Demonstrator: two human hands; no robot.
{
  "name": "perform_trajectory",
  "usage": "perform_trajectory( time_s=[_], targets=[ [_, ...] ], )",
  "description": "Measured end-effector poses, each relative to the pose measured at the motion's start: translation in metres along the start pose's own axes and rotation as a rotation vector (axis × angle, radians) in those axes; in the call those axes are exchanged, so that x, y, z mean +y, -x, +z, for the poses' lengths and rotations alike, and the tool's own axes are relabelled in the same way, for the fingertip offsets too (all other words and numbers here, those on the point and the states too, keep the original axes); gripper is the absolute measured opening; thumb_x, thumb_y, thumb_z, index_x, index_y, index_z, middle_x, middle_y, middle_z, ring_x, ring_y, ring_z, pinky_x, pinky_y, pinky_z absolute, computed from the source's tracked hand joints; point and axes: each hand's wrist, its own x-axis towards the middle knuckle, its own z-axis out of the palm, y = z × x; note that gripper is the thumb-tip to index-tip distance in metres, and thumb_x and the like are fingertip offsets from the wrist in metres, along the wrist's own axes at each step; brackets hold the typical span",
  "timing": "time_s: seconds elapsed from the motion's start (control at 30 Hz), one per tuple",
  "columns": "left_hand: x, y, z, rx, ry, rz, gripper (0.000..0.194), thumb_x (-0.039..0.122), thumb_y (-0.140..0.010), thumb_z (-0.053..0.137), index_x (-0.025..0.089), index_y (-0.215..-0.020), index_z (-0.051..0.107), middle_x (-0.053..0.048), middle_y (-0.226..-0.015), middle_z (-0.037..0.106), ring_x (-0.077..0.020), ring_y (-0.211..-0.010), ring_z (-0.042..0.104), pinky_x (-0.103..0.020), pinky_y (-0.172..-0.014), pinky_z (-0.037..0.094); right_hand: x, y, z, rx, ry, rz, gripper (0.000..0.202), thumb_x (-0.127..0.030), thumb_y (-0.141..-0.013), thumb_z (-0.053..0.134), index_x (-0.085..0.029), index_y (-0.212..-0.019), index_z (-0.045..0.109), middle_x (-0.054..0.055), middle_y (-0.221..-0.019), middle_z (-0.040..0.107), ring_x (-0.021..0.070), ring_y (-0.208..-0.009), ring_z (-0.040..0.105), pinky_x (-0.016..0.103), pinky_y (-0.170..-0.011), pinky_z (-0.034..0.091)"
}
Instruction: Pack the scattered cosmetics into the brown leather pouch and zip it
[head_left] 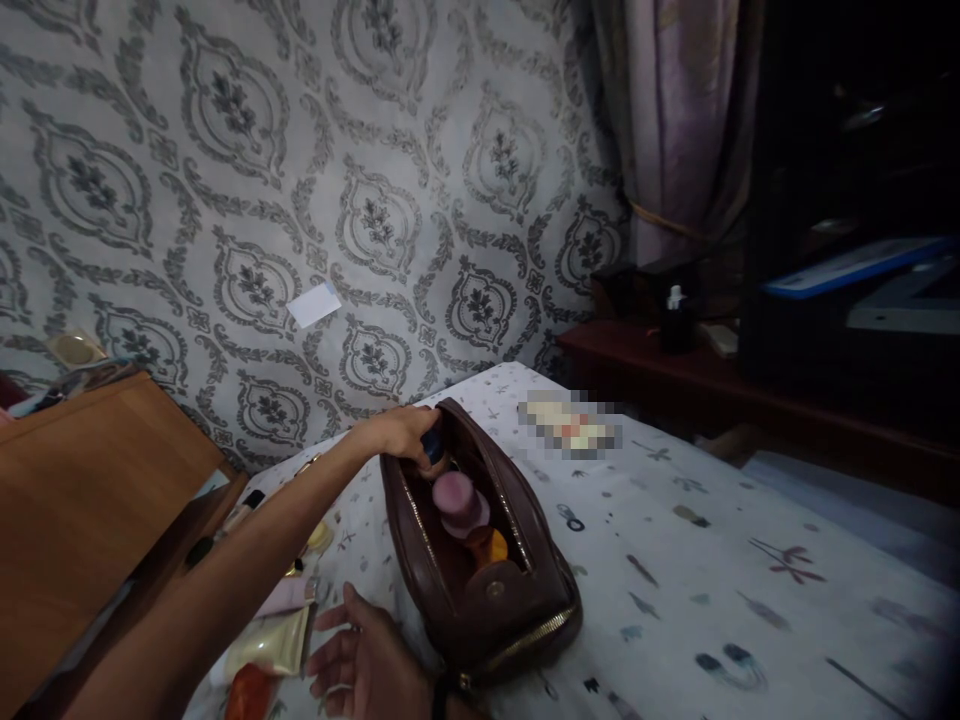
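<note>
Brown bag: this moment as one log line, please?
Left hand: holding dark blue item at brown bag; right hand: open beside gold tube; brown bag: unzipped

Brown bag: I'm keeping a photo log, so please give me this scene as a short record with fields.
Bag: brown bag, unzipped, lying on a patterned sheet
Left hand: left hand at the bag's far end, holding a dark blue item
Right hand: right hand open, near a pale yellow tube
Also inside: pink item, orange item
</note>
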Motion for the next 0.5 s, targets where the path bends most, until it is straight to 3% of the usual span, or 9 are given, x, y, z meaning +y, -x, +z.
perform_trajectory(
  time_s=[0.1, 0.23, 0.4, 0.5],
  targets=[
    [-0.001, -0.008, 0.005, -0.017, -0.034, -0.006, 0.063, 0.037, -0.058, 0.082, 0.019, -0.113, 0.058, -0.004, -0.104, 0.07, -0.0224, -0.091, 0.066, -0.024, -0.073, 0.048, -0.003, 0.003, 0.005, 0.045, 0.024, 0.03, 0.05, -0.057, -0.097, 0.034, -0.016, -0.084, 0.06, 0.002, -0.054, 0.062, 0.0123, -0.042, 0.054, 0.023, -0.047, 0.031],
    [-0.002, -0.015, 0.012, -0.03, -0.09, -0.022, 0.068, 0.039, -0.055, 0.083, 0.02, -0.115, 0.057, -0.005, -0.112, 0.068, -0.024, -0.097, 0.066, -0.025, -0.078, 0.049, -0.005, 0.006, 0.008, 0.022, 0.037, 0.028, 0.051, -0.06, -0.095, 0.039, -0.016, -0.084, 0.06, 0.002, -0.055, 0.062, 0.0119, -0.043, 0.054, 0.023, -0.046, 0.031],
    [-0.001, -0.021, 0.019, -0.03, -0.151, -0.03, 0.072, 0.038, -0.055, 0.082, 0.02, -0.12, 0.056, -0.009, -0.12, 0.065, -0.0289, -0.111, 0.06, -0.03, -0.087, 0.048, -0.006, 0.009, 0.011, 0.049, 0.08, 0.043, 0.051, -0.053, -0.1, 0.028, -0.015, -0.086, 0.059, 0.001, -0.054, 0.062, 0.0121, -0.042, 0.055, 0.024, -0.047, 0.031],
    [0.0, -0.023, 0.021, -0.026, -0.17, -0.028, 0.073, 0.037, -0.055, 0.082, 0.02, -0.121, 0.056, -0.009, -0.121, 0.065, -0.0296, -0.117, 0.057, -0.03, -0.09, 0.047, -0.006, 0.007, 0.01, 0.056, 0.092, 0.033, 0.051, -0.056, -0.098, 0.032, -0.015, -0.086, 0.059, 0.001, -0.054, 0.062, 0.0119, -0.042, 0.054, 0.024, -0.047, 0.032]
  ],
)
